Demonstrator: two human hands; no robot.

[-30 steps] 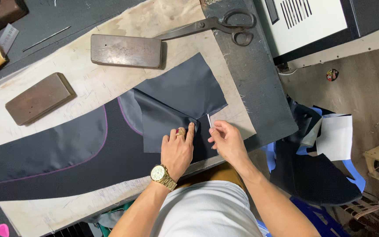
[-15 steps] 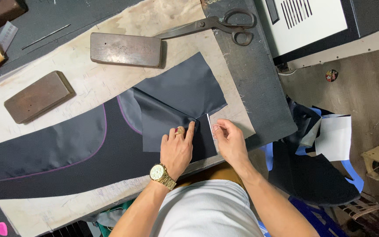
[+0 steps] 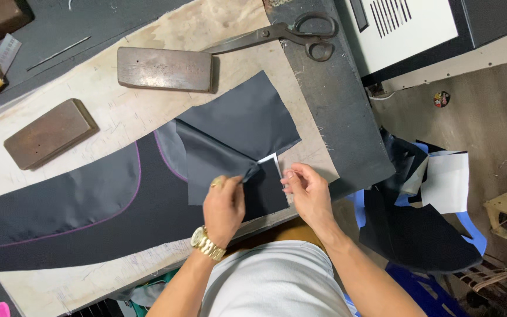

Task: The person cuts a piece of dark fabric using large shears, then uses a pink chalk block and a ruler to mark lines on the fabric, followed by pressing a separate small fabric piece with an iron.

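Left hand (image 3: 224,205) pinching dark fabric piece (image 3: 230,141), folding corner; right hand (image 3: 307,191) steadying white-backed patch (image 3: 271,185) edge, fingers loosely curled. Next likely needing careful edge alignment.

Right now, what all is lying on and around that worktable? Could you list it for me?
scissors: one pair, dark metal, top of the table
weights: two, brown blocks, one upper middle, one at left
fabric piece: one, dark, folded over at the middle
long panel: one, dark with a purple line, across the table's left
small patch: one, black with a white edge, between the hands
scraps: a pile, black, blue and white, on the floor at right
watch: one, gold, on the left wrist
left hand: pinching the fabric piece's corner
right hand: fingers at the small patch's right edge
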